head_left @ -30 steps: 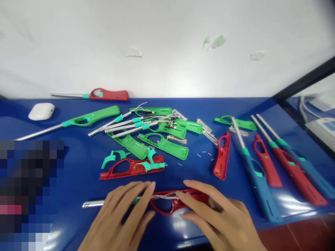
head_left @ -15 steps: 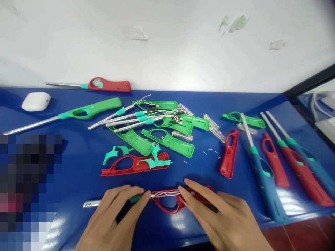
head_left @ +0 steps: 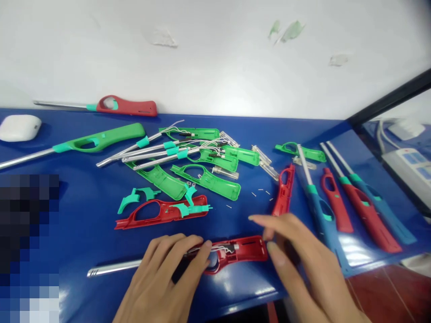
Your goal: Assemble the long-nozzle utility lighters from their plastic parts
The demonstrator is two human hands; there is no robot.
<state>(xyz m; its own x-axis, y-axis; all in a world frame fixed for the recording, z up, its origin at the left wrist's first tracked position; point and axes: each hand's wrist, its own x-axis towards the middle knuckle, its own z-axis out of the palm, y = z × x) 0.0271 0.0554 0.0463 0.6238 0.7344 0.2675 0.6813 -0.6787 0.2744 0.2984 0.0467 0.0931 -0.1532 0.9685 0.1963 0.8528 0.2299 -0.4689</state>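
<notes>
Half-shell, red (head_left: 249, 249), at 6 o'clock, hollow side up, white wires (head_left: 218, 248) and black piece (head_left: 232, 247) inside. Metal tube (head_left: 116, 268) out toward 9; joint hidden under left hand (head_left: 168, 273). Left fingers curled down on the shell's 9 o'clock end, thumb almost meeting index; can't tell if also gripping tube. Right hand (head_left: 306, 269) at 4–5 o'clock, thumb and index spread, empty, just beside shell's 3 o'clock end; contact unclear. Second red shell (head_left: 284, 193) at 4, lower end covered. Green lighter (head_left: 121, 136) at 9–10, tube tip cut off.
</notes>
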